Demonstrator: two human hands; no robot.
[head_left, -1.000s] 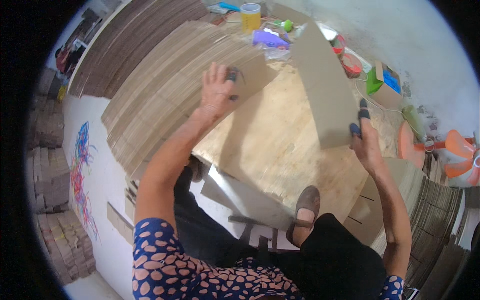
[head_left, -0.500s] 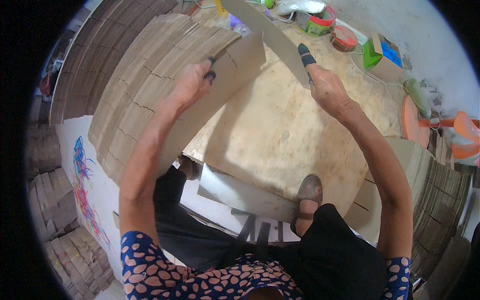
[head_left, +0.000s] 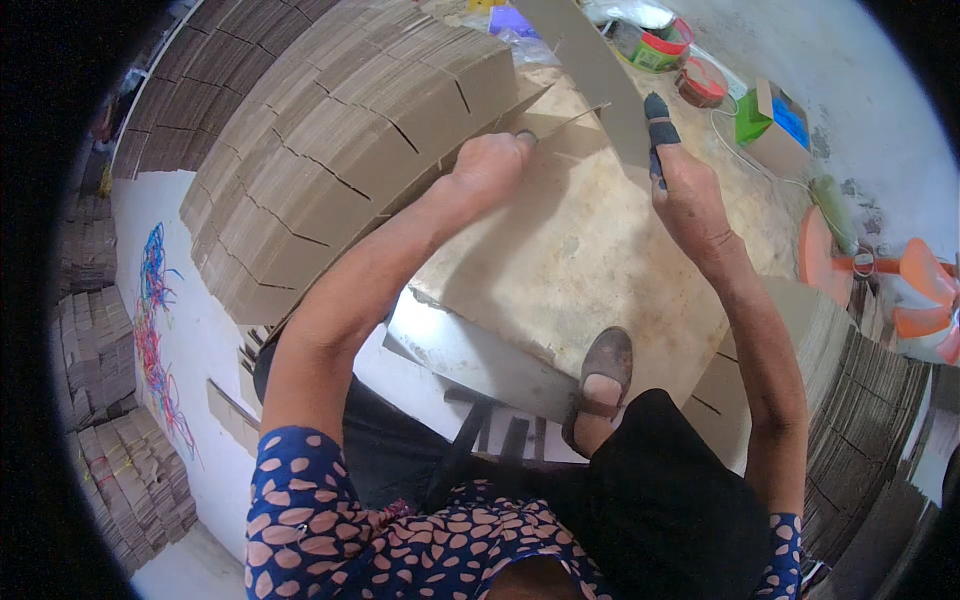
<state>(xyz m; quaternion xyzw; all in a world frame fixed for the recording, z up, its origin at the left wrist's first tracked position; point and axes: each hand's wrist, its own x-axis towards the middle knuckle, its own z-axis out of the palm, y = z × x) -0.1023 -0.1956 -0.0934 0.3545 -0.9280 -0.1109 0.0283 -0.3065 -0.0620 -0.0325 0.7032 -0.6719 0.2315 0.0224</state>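
My right hand (head_left: 692, 195) is closed on the lower end of a long grey-brown cardboard strip (head_left: 600, 75), which slants up past the top of the picture. Dark coverings wrap its thumb or finger. My left hand (head_left: 492, 165) is closed, just in front of a large stack of slotted cardboard pieces (head_left: 340, 150). In it is a thin cardboard piece (head_left: 575, 117), seen nearly edge-on, whose tip points toward the right hand's strip. My left fingers are mostly hidden behind the hand. Dark slots show along the stack's near face.
Under my hands lies a worn wooden board (head_left: 540, 250), with my shoe (head_left: 607, 362) on its near edge. More cardboard stacks (head_left: 865, 400) stand at right and far left. Colourful ties (head_left: 160, 330) lie on a white surface. A tub (head_left: 660, 48), open box (head_left: 775, 125) and orange fan (head_left: 920, 290) line the right.
My left hand has moved right, away from the stack's face, bringing a thin cardboard piece with it. My right hand and its strip have shifted slightly right and down.
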